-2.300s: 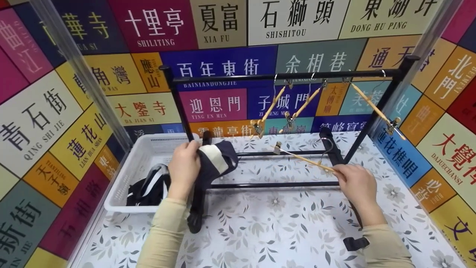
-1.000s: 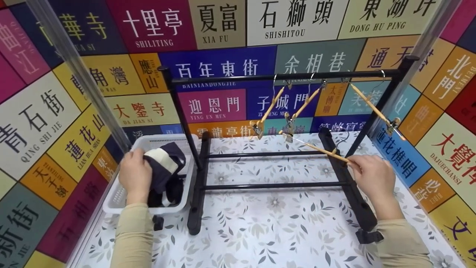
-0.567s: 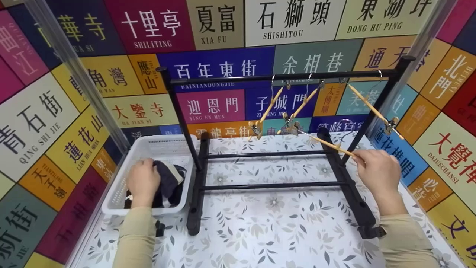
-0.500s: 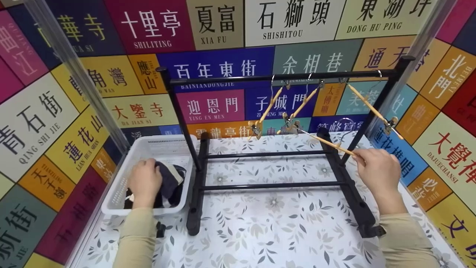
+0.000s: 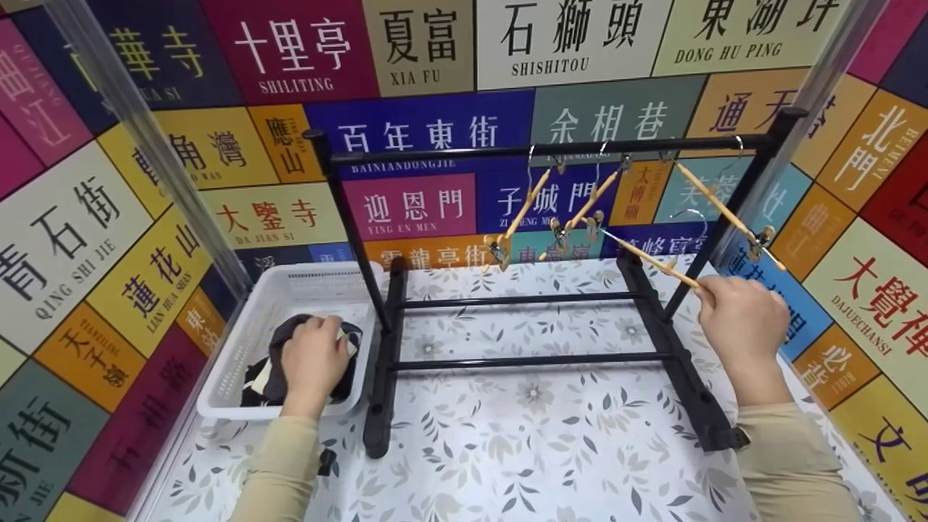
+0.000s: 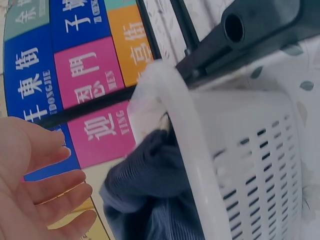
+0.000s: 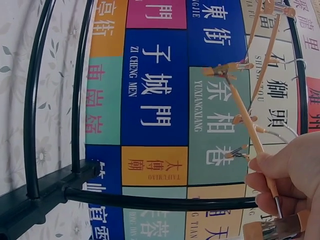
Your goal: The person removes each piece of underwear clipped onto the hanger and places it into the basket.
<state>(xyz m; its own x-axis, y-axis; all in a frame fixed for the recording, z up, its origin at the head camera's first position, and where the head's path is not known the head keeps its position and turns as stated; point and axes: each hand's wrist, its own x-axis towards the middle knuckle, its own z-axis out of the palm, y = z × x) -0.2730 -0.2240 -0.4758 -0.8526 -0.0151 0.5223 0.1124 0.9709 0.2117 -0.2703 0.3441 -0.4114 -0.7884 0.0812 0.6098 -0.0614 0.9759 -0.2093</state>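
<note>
My left hand (image 5: 313,359) is over the white basket (image 5: 212,395). In the left wrist view its fingers are loosely spread, apart from a ribbed dark navy cloth item (image 6: 150,175). That navy item, with a cream band, lies in the basket among other black-and-white cloth, partly hidden by the hand. My right hand (image 5: 747,326) pinches one end of a wooden clip hanger (image 5: 652,262), its hook upward. In the right wrist view, thumb and fingers grip the hanger's wooden bar (image 7: 241,110) near one metal clip. The held hanger is below the rack's top rail, carrying no cloth.
A black rack (image 5: 435,154) stands right of the basket. Three similar hangers, one being a leftmost hanger (image 5: 525,206), hang from its top rail, tilted. Two low bars, including a front bar (image 5: 522,360), join its feet. The tabletop (image 5: 536,435) is covered in floral cloth.
My left hand has carried the navy-and-cream cloth item left into the basket and let it go, then shifted slightly right. My right hand has moved the hanger up and to the right.
</note>
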